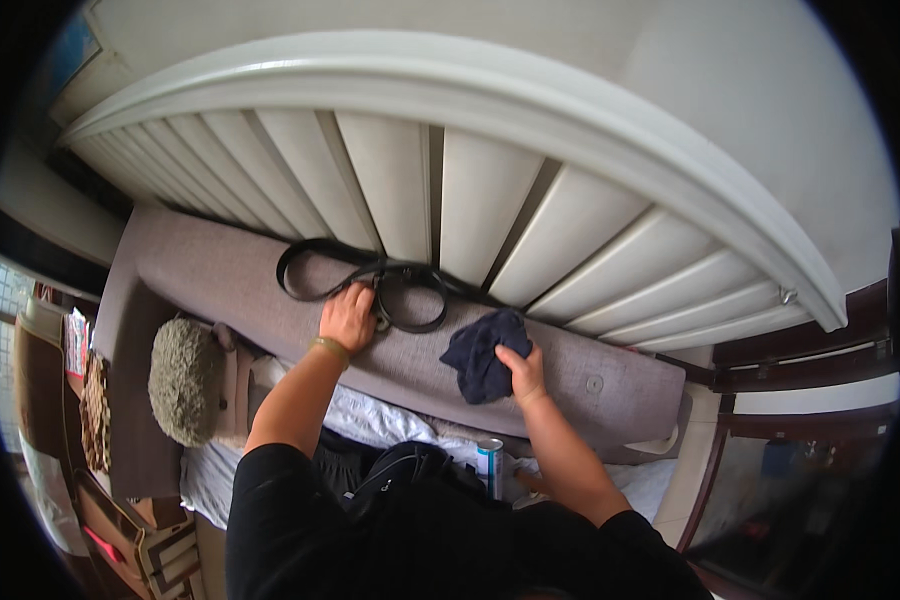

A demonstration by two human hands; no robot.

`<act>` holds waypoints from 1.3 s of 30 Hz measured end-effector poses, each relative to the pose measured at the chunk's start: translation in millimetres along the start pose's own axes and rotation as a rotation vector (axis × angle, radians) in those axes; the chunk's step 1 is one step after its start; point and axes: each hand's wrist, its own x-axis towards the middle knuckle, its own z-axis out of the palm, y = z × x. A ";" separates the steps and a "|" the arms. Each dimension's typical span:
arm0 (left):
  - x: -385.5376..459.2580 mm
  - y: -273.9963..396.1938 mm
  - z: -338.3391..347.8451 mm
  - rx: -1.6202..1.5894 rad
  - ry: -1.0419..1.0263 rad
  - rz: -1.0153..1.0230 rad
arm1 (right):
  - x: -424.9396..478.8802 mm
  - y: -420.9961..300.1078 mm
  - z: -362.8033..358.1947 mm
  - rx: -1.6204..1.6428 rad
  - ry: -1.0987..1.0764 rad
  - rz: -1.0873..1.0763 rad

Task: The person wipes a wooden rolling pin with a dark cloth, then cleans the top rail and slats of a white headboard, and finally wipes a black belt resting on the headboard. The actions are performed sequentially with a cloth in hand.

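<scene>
A long black belt [418,328] lies in loose loops along the top of the sofa's padded backrest [217,259]. My left hand [347,319], with a band on its wrist, grips it where the loops meet, and a metallic piece shows beside the fingers. Part of the belt under that hand is hidden. To the right, my right hand [521,367] holds a crumpled navy cloth [484,358] against the backrest, thumb on top. A round mark [594,385] shows on the fabric to the right of the cloth.
White vertical slats [390,187] under a curved rail stand directly behind the backrest. A fluffy grey cushion [186,381] sits at the left armrest. Close to my body, a can [489,465] stands on the seat beside a black bag [394,476].
</scene>
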 end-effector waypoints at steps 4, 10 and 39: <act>5.5 -2.1 0.4 0.015 0.007 0.031 | 0.4 -3.1 3.7 0.013 -0.019 -0.056; 4.9 -2.2 2.5 0.054 -0.041 -0.021 | 1.8 1.1 3.1 0.001 -0.030 -0.044; 7.4 2.3 0.4 0.063 -0.002 -0.025 | 1.6 5.9 -3.4 -0.051 -0.018 -0.025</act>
